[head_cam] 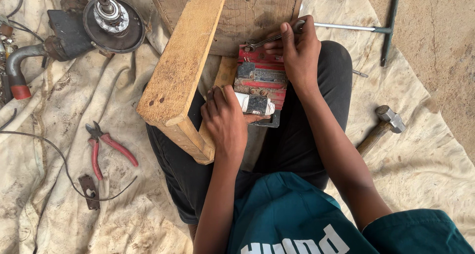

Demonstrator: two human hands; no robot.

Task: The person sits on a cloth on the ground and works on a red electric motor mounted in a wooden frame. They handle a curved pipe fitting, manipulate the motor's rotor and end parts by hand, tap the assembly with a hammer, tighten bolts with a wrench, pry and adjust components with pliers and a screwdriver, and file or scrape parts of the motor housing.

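R hand grips wrench on red part; L hand clasps its white-wrapped end; plank crowds left, pliers, hammer on cloth.

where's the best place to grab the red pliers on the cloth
Probably the two red handles, pinched together near mid-length from above. The pliers lie flat on the cloth, jaws pointing up-left, handles splayed toward the lower right and free of other things; only a thin wire runs close by.

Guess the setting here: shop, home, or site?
Probably an informal repair workshop, worked on the ground. A stained cloth covers the dirt floor, strewn with pliers, a hammer and a motor part. The right hand works a spanner on a red part steadied by the left hand.
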